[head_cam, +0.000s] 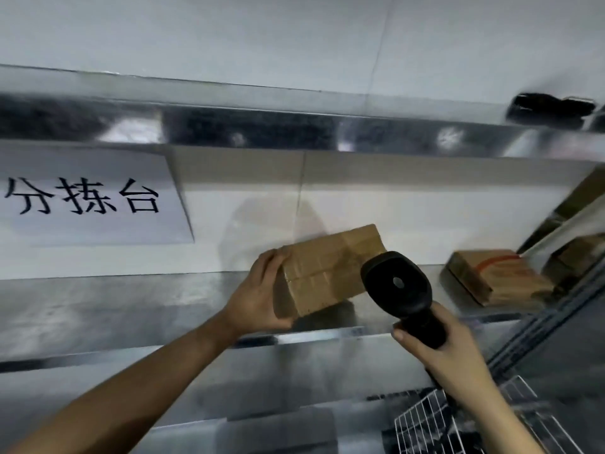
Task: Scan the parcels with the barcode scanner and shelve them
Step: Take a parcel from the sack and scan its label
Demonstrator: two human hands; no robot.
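Observation:
My left hand grips the left end of a brown cardboard parcel, thumb under it and fingers over its top edge. The parcel is tilted, just above the steel shelf. My right hand holds the handle of a black barcode scanner. The scanner's head sits right of the parcel and covers its lower right corner. No barcode label is visible on the parcel's facing sides.
A second brown parcel with red tape lies on the shelf to the right, with more boxes behind it. A white sign hangs at the left. A dark object sits on the upper shelf. A wire basket stands below right.

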